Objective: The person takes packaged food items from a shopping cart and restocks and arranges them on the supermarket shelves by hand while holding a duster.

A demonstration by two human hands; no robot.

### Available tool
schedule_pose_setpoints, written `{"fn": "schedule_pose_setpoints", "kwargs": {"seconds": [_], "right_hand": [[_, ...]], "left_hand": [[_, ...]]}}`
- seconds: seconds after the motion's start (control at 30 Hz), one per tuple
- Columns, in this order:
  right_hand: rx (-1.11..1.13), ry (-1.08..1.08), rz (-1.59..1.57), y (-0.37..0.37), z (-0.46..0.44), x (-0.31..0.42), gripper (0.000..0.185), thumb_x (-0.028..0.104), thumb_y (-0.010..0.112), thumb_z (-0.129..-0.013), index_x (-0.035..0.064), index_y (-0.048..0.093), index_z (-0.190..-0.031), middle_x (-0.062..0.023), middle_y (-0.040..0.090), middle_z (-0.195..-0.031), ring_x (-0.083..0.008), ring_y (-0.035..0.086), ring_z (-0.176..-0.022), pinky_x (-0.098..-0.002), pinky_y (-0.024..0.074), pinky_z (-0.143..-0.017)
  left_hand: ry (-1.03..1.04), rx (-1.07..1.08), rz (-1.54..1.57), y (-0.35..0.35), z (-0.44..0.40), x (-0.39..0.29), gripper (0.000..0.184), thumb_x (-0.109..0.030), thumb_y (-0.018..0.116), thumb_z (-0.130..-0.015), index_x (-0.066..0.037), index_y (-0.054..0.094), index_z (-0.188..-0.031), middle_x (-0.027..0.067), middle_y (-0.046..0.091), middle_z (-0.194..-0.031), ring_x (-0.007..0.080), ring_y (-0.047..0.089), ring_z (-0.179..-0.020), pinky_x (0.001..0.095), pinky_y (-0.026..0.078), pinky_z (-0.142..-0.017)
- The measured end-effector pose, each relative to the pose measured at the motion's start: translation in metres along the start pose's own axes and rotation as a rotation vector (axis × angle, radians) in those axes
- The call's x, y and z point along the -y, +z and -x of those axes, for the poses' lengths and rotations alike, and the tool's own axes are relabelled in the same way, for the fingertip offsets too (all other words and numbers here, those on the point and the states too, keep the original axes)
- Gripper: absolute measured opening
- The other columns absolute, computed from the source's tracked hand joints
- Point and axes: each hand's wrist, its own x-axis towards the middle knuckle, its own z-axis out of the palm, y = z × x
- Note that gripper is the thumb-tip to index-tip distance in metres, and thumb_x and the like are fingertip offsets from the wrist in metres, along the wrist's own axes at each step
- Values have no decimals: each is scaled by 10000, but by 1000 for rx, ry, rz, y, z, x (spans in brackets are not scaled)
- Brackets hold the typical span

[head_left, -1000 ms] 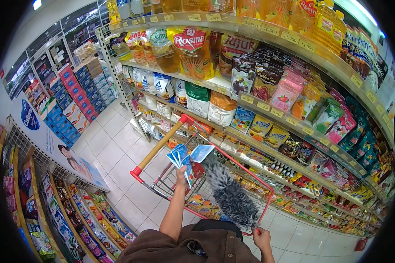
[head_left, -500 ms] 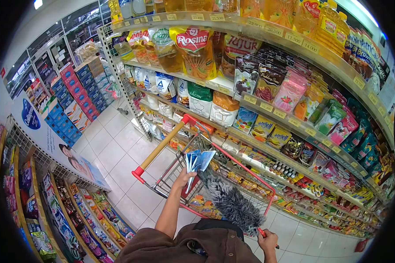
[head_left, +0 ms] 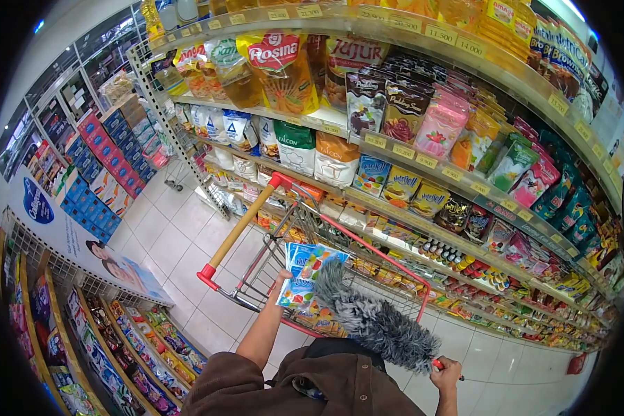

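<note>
My left hand (head_left: 282,279) grips several light blue Nutrijell packets (head_left: 299,286), fanned out with their printed fronts facing up. In my right hand (head_left: 446,373) is the red handle of a grey fluffy duster (head_left: 381,322). The duster's head stretches leftward, and its tip meets or overlaps the right edge of the packets; I cannot tell if they touch. Beneath both hands stands a shopping cart (head_left: 215,267) with a wooden push bar and red corners. Upright on the shelf beyond the cart are a blue packet (head_left: 374,173) and yellow Nutrijell packets (head_left: 401,184).
The tall shelf (head_left: 326,119) ahead carries oil pouches (head_left: 279,69), flour bags (head_left: 295,147) and pudding packets (head_left: 409,111). At the lower left, snack racks (head_left: 104,333) curve past a banner (head_left: 83,232). Stacked boxes (head_left: 100,145) stand on the tiled floor (head_left: 163,225) farther back.
The packets in my left hand have turned from edge-on to face-up. My right hand and the duster have moved right and slightly up, and the duster's tip now overlaps the packets.
</note>
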Motion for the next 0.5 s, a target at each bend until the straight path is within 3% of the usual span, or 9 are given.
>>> {"fn": "schedule_pose_setpoints", "kwargs": {"seconds": [0.07,0.1,0.13,0.2,0.23,0.33,0.37,0.5], "right_hand": [[8,28,-29,-7,5,-6,219,225,726,-617,90,560,-571,-82,513,-490,-289,511,-446,-364,387,-467],[4,50,-39,-12,6,-5,214,212,720,-618,89,553,-566,-89,510,-490,-289,503,-441,-360,382,-466],[5,55,-38,-15,9,-7,214,212,720,-618,89,553,-566,-89,510,-490,-289,503,-441,-360,382,-466],[-21,109,17,-17,16,-11,217,208,715,-628,86,549,-562,-95,490,-473,-292,493,-427,-360,382,-469],[-23,117,18,-17,21,-12,217,208,715,-628,86,549,-562,-95,490,-473,-292,493,-427,-360,382,-469],[-45,196,64,-15,29,-12,218,211,705,-644,69,556,-571,-110,478,-464,-304,494,-424,-368,386,-470],[-41,241,25,-12,31,-9,225,225,706,-660,60,571,-587,-121,480,-466,-314,497,-426,-376,389,-469],[-76,387,-95,-5,34,18,296,249,686,-721,22,555,-584,-161,454,-470,-323,448,-429,-400,361,-471]], "left_hand": [[-52,154,105,-2,-6,4,802,-253,630,-601,38,424,-1320,230,560,-1223,369,611,-1011,461,510,-881],[-86,416,278,-2,-13,6,835,-275,650,-601,48,402,-1330,237,528,-1261,376,590,-1051,497,490,-908],[-91,416,280,-3,-14,8,835,-275,650,-601,48,402,-1330,237,528,-1261,376,590,-1051,497,490,-908],[-21,216,69,8,-18,10,856,-309,670,-613,58,391,-1333,235,510,-1282,370,575,-1058,517,466,-916],[-51,301,140,23,-22,12,871,-339,682,-629,43,378,-1350,226,502,-1289,361,573,-985,487,481,-824],[15,361,150,42,-27,20,866,-348,682,-643,21,374,-1362,222,492,-1297,344,556,-923,439,459,-753],[30,292,131,48,-25,24,880,-361,683,-644,1,358,-1378,225,489,-1297,339,548,-911,425,439,-729],[77,276,193,56,-29,38,908,-386,680,-642,-55,328,-1410,234,485,-1301,345,550,-910,430,447,-715]]}}
